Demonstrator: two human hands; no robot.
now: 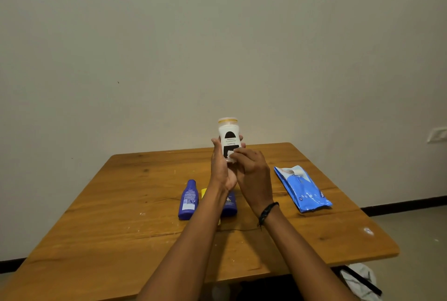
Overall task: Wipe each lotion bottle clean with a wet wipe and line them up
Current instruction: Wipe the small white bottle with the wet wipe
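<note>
My left hand [221,167] holds a white lotion bottle [228,135] upright above the wooden table [121,204], fingers wrapped round its lower half. The bottle has a black label and a yellow band under its cap. My right hand [251,170] presses a small white wet wipe [232,154] against the bottle's lower front. A dark blue bottle [188,200] lies flat on the table below my left wrist. A second blue bottle [229,205] and a yellow item [204,193] lie beside it, mostly hidden by my left forearm.
A blue wet wipe pack [303,189] lies on the table to the right of my hands. The table stands against a plain wall. Crumpled cloth [360,279] lies on the floor by the table's near right corner.
</note>
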